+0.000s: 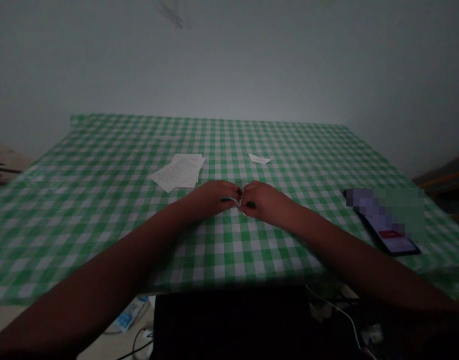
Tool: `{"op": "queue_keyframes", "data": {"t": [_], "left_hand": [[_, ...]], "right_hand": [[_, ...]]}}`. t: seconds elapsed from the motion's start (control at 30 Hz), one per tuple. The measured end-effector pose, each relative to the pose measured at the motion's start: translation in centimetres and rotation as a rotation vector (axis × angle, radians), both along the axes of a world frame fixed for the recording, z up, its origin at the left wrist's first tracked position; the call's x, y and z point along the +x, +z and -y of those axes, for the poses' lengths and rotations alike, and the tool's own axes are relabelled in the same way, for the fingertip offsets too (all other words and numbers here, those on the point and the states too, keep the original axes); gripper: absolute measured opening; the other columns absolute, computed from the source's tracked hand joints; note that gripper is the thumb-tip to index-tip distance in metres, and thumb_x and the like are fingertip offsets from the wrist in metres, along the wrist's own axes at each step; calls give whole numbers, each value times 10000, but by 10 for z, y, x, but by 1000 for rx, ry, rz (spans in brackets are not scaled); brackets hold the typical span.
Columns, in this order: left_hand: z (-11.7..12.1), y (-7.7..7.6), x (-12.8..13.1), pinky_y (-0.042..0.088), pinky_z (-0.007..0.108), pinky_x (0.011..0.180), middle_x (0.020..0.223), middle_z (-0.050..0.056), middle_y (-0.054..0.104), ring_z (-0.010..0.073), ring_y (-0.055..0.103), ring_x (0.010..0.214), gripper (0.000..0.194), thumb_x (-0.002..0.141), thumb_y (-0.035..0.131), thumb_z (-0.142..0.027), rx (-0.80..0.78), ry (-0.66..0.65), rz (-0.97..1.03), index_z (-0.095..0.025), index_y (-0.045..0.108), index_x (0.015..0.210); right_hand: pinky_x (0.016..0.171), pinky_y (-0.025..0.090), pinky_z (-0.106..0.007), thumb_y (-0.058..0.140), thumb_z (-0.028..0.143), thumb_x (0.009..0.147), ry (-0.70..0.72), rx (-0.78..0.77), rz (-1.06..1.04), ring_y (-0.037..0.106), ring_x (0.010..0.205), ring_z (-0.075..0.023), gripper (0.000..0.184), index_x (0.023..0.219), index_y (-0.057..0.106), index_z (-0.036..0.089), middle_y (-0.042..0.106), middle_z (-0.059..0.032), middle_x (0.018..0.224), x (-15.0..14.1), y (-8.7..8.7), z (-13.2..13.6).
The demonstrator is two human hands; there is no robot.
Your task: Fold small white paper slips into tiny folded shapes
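Note:
My left hand (216,196) and my right hand (264,201) meet just above the near middle of the table, fingertips almost touching. Between them they pinch a small folded piece of white paper (239,202). Fingers cover most of it, so its full shape is hidden. Beyond my left hand lies a loose stack of printed paper sheets (176,172), the top one turned askew. A little past my right hand rests a small folded paper (260,159) with slanted ends.
A green and white checked cloth (229,250) covers the table, which reaches back to a grey wall (229,60). On the right lies a phone (387,225), its screen lit and partly blurred. Cables (342,310) hang below the near edge.

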State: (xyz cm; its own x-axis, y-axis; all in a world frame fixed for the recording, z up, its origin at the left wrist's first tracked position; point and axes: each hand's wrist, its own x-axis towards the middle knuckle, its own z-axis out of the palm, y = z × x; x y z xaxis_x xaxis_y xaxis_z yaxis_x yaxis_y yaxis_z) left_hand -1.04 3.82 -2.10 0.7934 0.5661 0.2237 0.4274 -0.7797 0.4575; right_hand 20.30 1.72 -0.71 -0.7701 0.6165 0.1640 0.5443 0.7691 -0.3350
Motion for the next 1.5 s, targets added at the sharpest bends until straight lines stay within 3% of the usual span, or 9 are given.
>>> {"op": "queue_keyframes", "data": {"t": [0.2, 0.4, 0.7, 1.0, 1.23, 1.4, 1.5], "left_hand": [[-1, -1, -1, 496, 315, 961, 1143, 35, 711, 171, 658, 1067, 162, 899, 612, -204, 8, 7, -4, -226, 721, 1017], [-1, 0, -1, 482, 318, 995, 1177, 38, 709, 166, 648, 1108, 181, 892, 626, -196, -27, 21, 9, -231, 719, 1043], [0, 1, -2, 477, 334, 1017, 1204, 39, 698, 169, 641, 1127, 183, 885, 636, -209, -68, 45, 39, -240, 720, 1045], [3, 6, -2, 468, 333, 1017, 1197, 22, 695, 172, 635, 1126, 165, 898, 616, -227, -62, 55, 11, -234, 722, 1025], [5, 6, -1, 473, 318, 1002, 1173, 31, 692, 170, 632, 1105, 169, 905, 606, -224, -28, 31, 17, -229, 714, 1035], [4, 2, -2, 472, 360, 1012, 1157, 67, 680, 194, 605, 1112, 162, 877, 631, -204, 37, 45, 59, -196, 704, 1023], [4, 2, -1, 486, 385, 982, 1112, 66, 678, 205, 603, 1068, 130, 871, 635, -216, 52, 59, 40, -188, 701, 979]], "right_hand": [[854, 432, -324, 590, 173, 887, -17, 50, -9, 574, 785, -160, 161, 759, 687, 166, 649, -37, 793, -2, -4, 0], [868, 443, -313, 627, 165, 865, 75, -26, -46, 591, 841, -163, 78, 806, 679, 169, 655, -38, 854, 7, 2, 2], [909, 441, -340, 637, 176, 846, 73, -18, -49, 591, 879, -181, 48, 867, 679, 168, 657, -58, 921, 10, 0, 4], [793, 449, -302, 602, 142, 857, 6, -39, -79, 571, 794, -161, 118, 775, 683, 169, 614, -39, 813, 4, -4, 0], [803, 451, -320, 539, 216, 925, -97, 35, -71, 564, 852, -188, 153, 887, 672, 150, 610, -72, 888, 0, -12, 3], [831, 450, -369, 492, 222, 937, -345, 94, -52, 558, 878, -227, 201, 894, 659, 119, 603, -111, 884, 12, -6, 2], [849, 443, -408, 473, 211, 933, -382, 66, 5, 563, 847, -238, 231, 866, 675, 121, 609, -117, 847, 19, -3, -1]]}}
